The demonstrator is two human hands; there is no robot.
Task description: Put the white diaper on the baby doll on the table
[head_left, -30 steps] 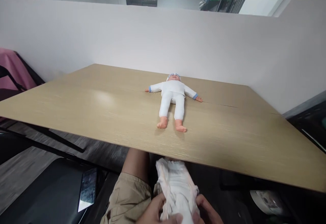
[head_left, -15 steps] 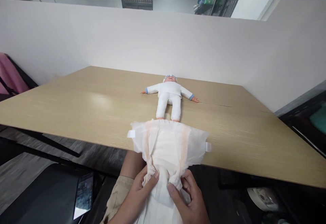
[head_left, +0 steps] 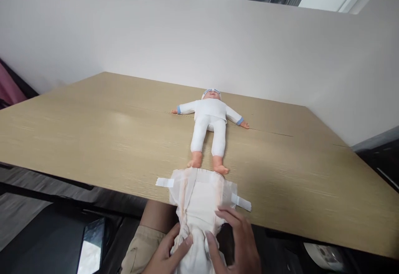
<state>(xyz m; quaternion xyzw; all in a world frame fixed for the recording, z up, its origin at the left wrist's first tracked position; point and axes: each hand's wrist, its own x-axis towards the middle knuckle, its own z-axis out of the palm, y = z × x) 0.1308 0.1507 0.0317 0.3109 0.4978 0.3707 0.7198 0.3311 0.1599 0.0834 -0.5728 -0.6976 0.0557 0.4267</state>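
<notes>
An unfolded white diaper [head_left: 202, 199] lies partly over the table's near edge and partly over my lap, with its tape tabs sticking out on both sides. My left hand [head_left: 171, 251] grips the bunched left side of the diaper, thumb on top. On the other side, my right hand [head_left: 235, 240] has its thumb and fingers apart; the thumb is against the gathered middle and the fingertips are at the right edge. Just beyond the diaper's top edge are the bare feet of a baby doll [head_left: 209, 118], lying face up in white clothes with blue cuffs and a lettered headband.
The wooden table [head_left: 124, 141] runs back to a white partition wall [head_left: 156, 37]. A phone [head_left: 91, 245] rests on a black chair seat [head_left: 40, 240] at my left. A pink cloth [head_left: 11, 87] hangs at the far left.
My right hand has loosened from the bunched side and its fingers have spread upward along the diaper. The diaper's wings look narrower, with the tabs extended. The view has tilted down.
</notes>
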